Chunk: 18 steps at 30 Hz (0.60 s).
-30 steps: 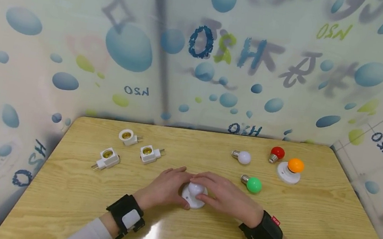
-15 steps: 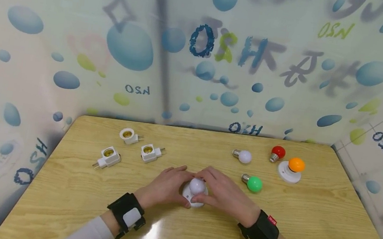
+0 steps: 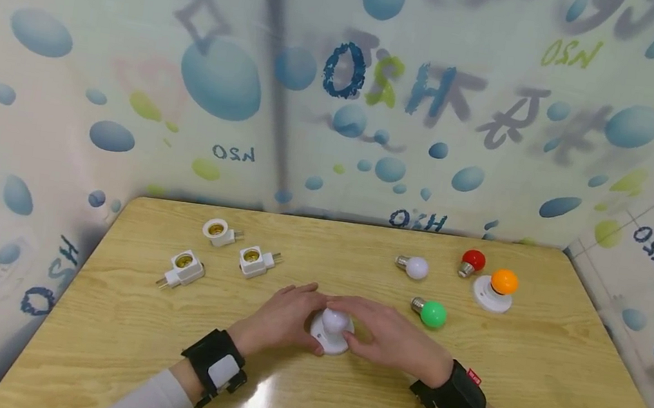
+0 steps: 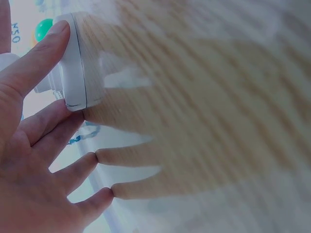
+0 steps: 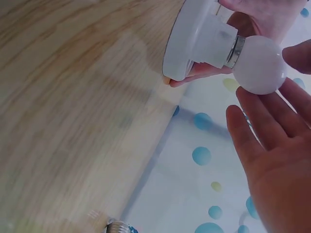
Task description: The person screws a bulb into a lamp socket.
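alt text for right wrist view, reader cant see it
A right hand holds a white bulb set in a white socket base, the bulb's metal collar partly exposed. The left hand grips the base on a wooden table before a spotted wall.

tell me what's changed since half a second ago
The right hand shifted around the upright white bulb: thumb rightward, fingertips leftward. The left hand still holds the round white lamp base. The green bulb, red bulb and plug-in lamp sockets stayed put.
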Each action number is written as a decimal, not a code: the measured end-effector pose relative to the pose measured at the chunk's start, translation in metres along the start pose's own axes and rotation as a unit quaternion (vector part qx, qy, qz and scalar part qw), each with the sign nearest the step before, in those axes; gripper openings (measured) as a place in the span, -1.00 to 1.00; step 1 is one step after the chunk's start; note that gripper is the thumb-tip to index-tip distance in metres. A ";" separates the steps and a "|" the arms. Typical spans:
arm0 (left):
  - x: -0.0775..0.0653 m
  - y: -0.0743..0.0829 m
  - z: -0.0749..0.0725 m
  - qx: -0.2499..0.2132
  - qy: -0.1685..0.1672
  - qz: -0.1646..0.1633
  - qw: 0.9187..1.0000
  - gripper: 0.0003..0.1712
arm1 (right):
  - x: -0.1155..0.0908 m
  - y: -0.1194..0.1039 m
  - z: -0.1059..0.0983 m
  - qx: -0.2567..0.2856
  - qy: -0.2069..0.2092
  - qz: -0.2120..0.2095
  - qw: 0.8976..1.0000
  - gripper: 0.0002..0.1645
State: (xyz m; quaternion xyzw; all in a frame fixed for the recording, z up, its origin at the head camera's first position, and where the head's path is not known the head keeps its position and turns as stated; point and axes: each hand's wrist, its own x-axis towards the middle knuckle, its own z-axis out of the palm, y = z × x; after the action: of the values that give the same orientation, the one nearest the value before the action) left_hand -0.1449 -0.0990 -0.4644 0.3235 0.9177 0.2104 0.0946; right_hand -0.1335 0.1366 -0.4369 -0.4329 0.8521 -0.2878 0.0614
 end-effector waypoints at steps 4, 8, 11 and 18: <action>-0.001 0.000 -0.001 -0.003 -0.003 0.000 1.000 -0.09 | 0.002 0.001 0.003 -0.016 0.022 -0.010 1.000 -0.46; 0.001 0.001 -0.001 0.003 0.001 0.003 1.000 -0.08 | 0.003 0.002 0.004 -0.033 0.048 -0.016 0.998 -0.47; 0.001 0.002 -0.002 0.005 -0.002 0.001 1.000 -0.09 | 0.004 0.002 0.006 -0.039 0.058 -0.013 0.997 -0.45; -0.001 0.001 -0.001 0.006 -0.001 -0.002 1.000 -0.14 | 0.007 0.002 0.009 -0.049 0.073 -0.009 0.996 -0.44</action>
State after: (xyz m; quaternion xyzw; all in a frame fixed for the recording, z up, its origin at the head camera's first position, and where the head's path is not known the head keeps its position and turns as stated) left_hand -0.1438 -0.0989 -0.4628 0.3227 0.9194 0.2044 0.0938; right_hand -0.1357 0.1281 -0.4449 -0.4204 0.8637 -0.2769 -0.0249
